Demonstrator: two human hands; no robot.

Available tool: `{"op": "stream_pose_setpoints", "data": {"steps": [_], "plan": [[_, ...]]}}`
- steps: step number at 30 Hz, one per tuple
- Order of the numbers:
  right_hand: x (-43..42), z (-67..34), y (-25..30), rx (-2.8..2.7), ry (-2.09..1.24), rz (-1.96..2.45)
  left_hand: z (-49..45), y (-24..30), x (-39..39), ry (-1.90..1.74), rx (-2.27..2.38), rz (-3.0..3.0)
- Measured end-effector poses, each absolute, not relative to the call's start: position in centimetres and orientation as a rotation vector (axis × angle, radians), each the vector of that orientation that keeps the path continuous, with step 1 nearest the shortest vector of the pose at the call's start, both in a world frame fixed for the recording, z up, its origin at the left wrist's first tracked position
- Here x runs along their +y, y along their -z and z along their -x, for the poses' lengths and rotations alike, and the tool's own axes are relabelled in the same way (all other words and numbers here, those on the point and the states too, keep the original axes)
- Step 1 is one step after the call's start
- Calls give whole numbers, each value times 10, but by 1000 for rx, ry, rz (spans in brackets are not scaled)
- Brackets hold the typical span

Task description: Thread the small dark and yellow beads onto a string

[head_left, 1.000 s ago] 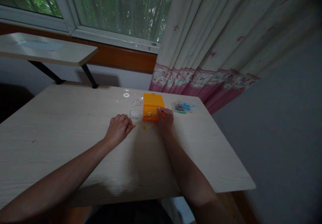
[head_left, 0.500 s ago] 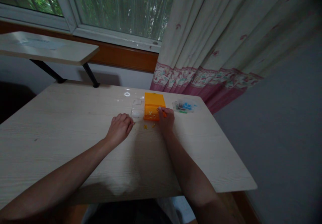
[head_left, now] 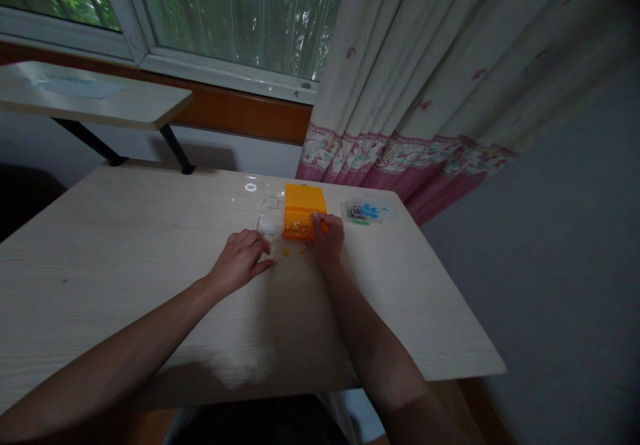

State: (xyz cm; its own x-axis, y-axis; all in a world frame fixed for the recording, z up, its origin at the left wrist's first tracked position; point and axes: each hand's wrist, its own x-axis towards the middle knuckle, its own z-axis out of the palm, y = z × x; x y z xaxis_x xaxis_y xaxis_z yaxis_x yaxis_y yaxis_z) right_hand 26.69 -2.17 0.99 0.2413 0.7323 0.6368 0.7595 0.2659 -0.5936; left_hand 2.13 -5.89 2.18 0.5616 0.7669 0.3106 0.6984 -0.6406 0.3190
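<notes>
An open orange box (head_left: 303, 206) lies on the far side of the pale wooden table (head_left: 150, 252), with small yellow pieces inside it. My right hand (head_left: 327, 240) rests at the box's front right corner, its fingers curled round the edge. A few small yellow pieces (head_left: 293, 251) lie loose on the table just in front of the box. My left hand (head_left: 242, 259) lies on the table to the left of those pieces, fingers loosely stretched toward them and holding nothing that I can see. A clear plastic lid or tray (head_left: 271, 217) lies against the box's left side.
A clear bag of blue and dark small parts (head_left: 364, 211) lies right of the box near the table's far right corner. A second desk (head_left: 90, 95) stands at the back left under the window. A flowered curtain (head_left: 430, 85) hangs behind the table.
My left hand has uncurled and slid a little toward me and to the right, its fingers now flatter on the table. The right hand stays at the box.
</notes>
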Motion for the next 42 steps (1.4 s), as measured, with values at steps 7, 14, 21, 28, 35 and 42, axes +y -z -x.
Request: {"op": "stream_pose_setpoints", "data": {"steps": [7,14,21,28,35,42], "plan": [[-22,-265,-11,-1495,34,1460,-22,-20,-57,-590,1279,-2661],[-24,-261,-14,-1528,40,1453,-22,-20,-55,-635,1279,-2618],[-23,-260,-13,-1594,96,1436,-23,-17,-51,-959,1159,-2291],[-51,-228,-25,-1887,84,1176,-27,-11,-44,-1133,947,-1155],[-62,-206,-24,-2058,144,1063,-30,-19,-45,-1172,801,-962],[-55,-207,-16,-2027,205,1096,-35,-12,-45,-1139,759,-1108]]}}
